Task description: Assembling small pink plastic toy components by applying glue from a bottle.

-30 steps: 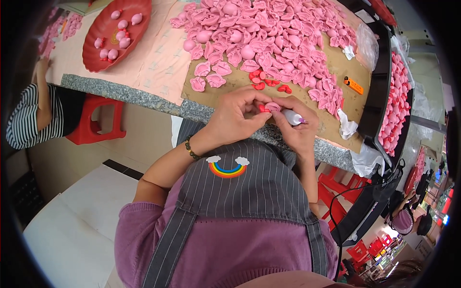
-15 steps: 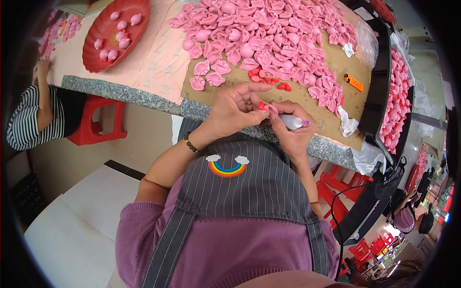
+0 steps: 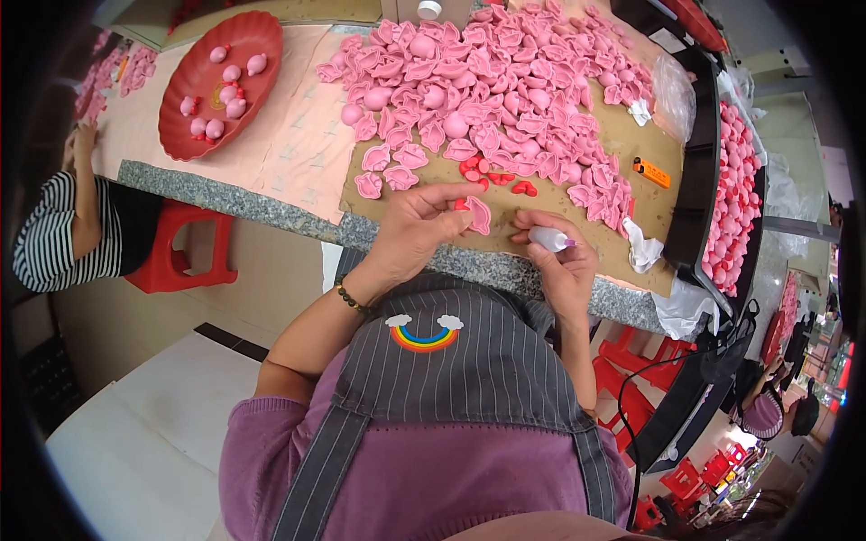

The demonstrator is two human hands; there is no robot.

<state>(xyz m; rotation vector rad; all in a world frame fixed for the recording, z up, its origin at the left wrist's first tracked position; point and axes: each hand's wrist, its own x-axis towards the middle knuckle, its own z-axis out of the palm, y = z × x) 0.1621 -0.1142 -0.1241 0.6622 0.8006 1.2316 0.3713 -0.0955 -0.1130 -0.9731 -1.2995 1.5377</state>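
- Left hand (image 3: pixel 406 233): thumb and index fingers are clamped on a pink piece (image 3: pixel 479 217), a hollow, shell-like shape with a wavy rim. It sits at 3 o'clock from that hand, over the brown sheet (image 3: pixel 654 209) near the table's (image 3: pixel 271 200) front edge.
- A small red part (image 3: pixel 461 205) shows at the fingertips, against the pink piece; whether the two are joined, I cannot tell.
- Right hand (image 3: pixel 570 270): between 3 and 4 o'clock from the left, its fingers are closed around a white bottle (image 3: pixel 547 238) with a purple tip pointing to about 3 o'clock. The bottle is apart from the pink piece.
- At 12 o'clock from the pink piece spreads a large pile of similar pink pieces (image 3: pixel 505 99); small red pieces (image 3: pixel 523 187) lie between 12 and 2.
- From the right hand, an orange-and-black object (image 3: pixel 651 172) lies between 1 and 2 o'clock, a crumpled white tissue (image 3: pixel 643 246) between 2 and 3.
- At 10 o'clock from the left hand, a red plate (image 3: pixel 262 99) holds round pink items with red parts.
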